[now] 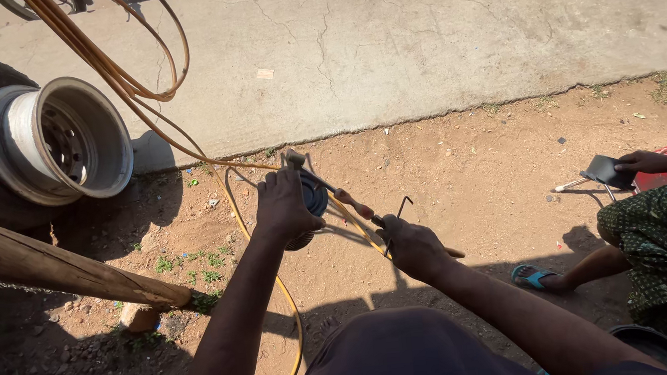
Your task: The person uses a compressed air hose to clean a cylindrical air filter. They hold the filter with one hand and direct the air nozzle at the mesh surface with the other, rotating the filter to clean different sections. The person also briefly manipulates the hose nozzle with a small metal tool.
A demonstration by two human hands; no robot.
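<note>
Head view, and I'm looking down at both hands over bare dirt. My left hand [284, 204] is clenched around a round dark gauge [310, 200], held out in front of me above the ground. My right hand [413, 246] is closed on a thin metal rod [395, 221] with a bent end, right where the yellow hose [282, 292] runs up to the gauge. I'd judge I'm working on the fitting between hose and gauge; the next move calls for keeping the gauge steady while the right hand works the rod at the joint. Hose loops away far left, past a truck wheel [56, 139] lying by the concrete slab [417, 35]. Wooden pole [59, 272] slants in near left. Another person sits at right, blue sandal [531, 276] on the dirt.
</note>
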